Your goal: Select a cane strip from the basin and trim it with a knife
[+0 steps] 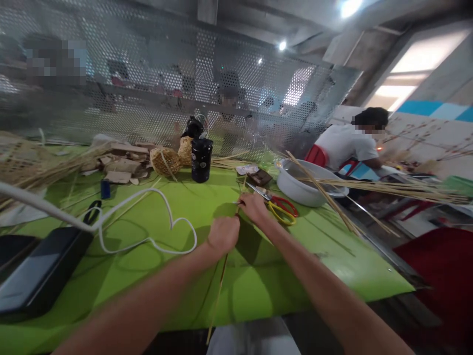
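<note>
My left hand [224,234] is closed in a fist around a thin bamboo strip [220,283]. The strip's lower end hangs over the table's front edge, towards my lap. Just beyond, my right hand [253,206] is closed, its fingers pinched close to the strip's upper part. A small shiny bit shows at those fingertips, too small to name. Beside the right hand lie scissors [281,209] with one red and one yellow handle loop, blades pointing away to the left. What my right palm holds is hidden.
A grey-white basin [301,190] with long bamboo strips [388,190] across it stands right. Woven balls [165,161], a black cup [201,160] and a brown wallet-like item [259,176] sit farther back. Left are a white cable [150,240] and black power bank [46,273]. A person [342,140] sits right.
</note>
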The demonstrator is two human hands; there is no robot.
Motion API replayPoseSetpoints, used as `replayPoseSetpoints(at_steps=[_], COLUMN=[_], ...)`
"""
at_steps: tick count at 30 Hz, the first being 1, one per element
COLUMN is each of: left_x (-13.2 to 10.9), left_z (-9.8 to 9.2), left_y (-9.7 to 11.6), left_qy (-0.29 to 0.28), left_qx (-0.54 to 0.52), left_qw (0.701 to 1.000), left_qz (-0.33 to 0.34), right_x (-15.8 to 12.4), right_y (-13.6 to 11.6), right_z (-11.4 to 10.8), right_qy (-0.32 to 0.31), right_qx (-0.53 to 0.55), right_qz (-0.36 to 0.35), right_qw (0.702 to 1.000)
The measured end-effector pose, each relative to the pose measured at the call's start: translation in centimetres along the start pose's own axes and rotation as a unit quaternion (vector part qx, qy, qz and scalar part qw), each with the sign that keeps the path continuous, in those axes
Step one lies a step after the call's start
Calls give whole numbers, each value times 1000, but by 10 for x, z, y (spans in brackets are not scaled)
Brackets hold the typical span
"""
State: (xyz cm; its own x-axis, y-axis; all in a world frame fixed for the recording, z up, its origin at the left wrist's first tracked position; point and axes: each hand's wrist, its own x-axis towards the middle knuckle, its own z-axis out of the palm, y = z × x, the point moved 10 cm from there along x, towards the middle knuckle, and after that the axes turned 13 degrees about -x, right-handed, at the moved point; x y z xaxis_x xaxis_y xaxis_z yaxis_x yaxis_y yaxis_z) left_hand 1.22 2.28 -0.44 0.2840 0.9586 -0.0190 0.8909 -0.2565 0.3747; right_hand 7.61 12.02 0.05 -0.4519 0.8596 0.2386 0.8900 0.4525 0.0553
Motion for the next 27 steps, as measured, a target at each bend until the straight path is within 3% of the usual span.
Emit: replayPoseSetpoints(at_steps=[5, 13, 21, 27], left_x=[-1, -2, 1, -2], left_z=[-1, 0, 8, 15], left_y=[-2, -1, 1, -5], left_qy=[9, -26, -66, -109], left_qx=[0, -8, 1, -32], left_qw=[1000, 999, 996, 989], left_qz=[-8, -40, -60, -89], right_x=[-15, 22, -18, 16], right_y=[-11, 15, -13, 9], right_z=[0, 2, -3, 0], right_qy=[-4, 6, 10, 1], right_qx=[4, -10, 31, -2], right_qz=[-38, -28, -108, -65], right_qw=[999, 1000, 994, 998])
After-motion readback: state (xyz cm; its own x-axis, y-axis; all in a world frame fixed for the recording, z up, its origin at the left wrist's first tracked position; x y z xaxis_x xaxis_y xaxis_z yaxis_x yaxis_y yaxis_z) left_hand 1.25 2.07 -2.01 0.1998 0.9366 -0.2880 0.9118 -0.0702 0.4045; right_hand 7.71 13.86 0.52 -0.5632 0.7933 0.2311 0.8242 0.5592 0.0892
